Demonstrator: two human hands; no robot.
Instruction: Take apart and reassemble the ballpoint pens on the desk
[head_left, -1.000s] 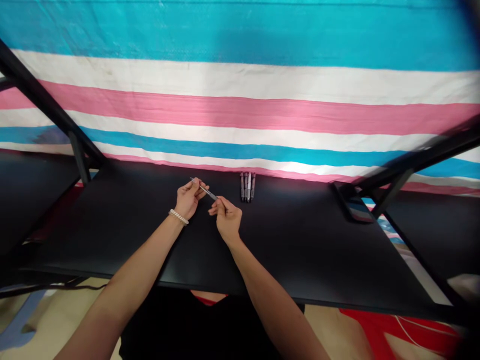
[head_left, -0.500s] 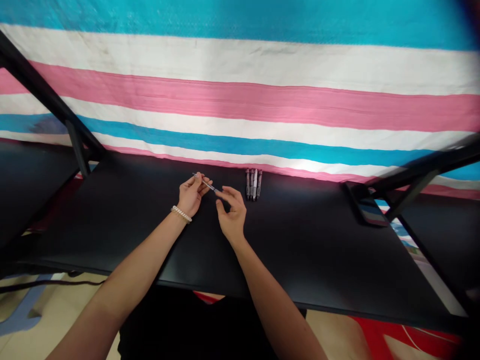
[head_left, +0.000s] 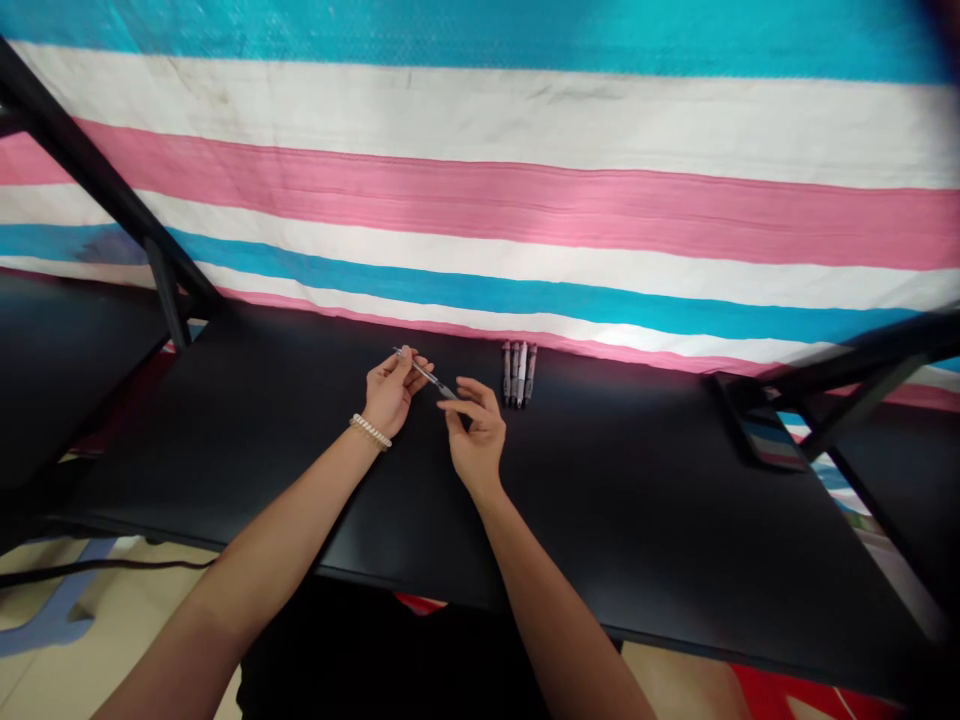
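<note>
My left hand (head_left: 390, 395) pinches a slim grey pen (head_left: 425, 375) between thumb and fingers, its tip pointing up and left. My right hand (head_left: 477, 435) is just beside the pen's lower end, with its fingers apart and curved. I cannot tell whether a fingertip touches the pen. To the right, several similar grey marker pens (head_left: 518, 373) lie side by side on the black table (head_left: 637, 500), close to my right hand's fingers. A beaded bracelet (head_left: 370, 432) circles my left wrist.
A phone (head_left: 756, 435) lies at the table's far right edge. A striped blue, white and pink tarpaulin (head_left: 480, 210) hangs behind the table. Black metal bars (head_left: 97, 170) slant across both sides. A cable (head_left: 105, 566) runs below the table's front edge.
My right hand has let go of the pen's lower end and its fingers have opened. The left hand still holds the pen, and the whole view has shifted slightly as my head moved.
</note>
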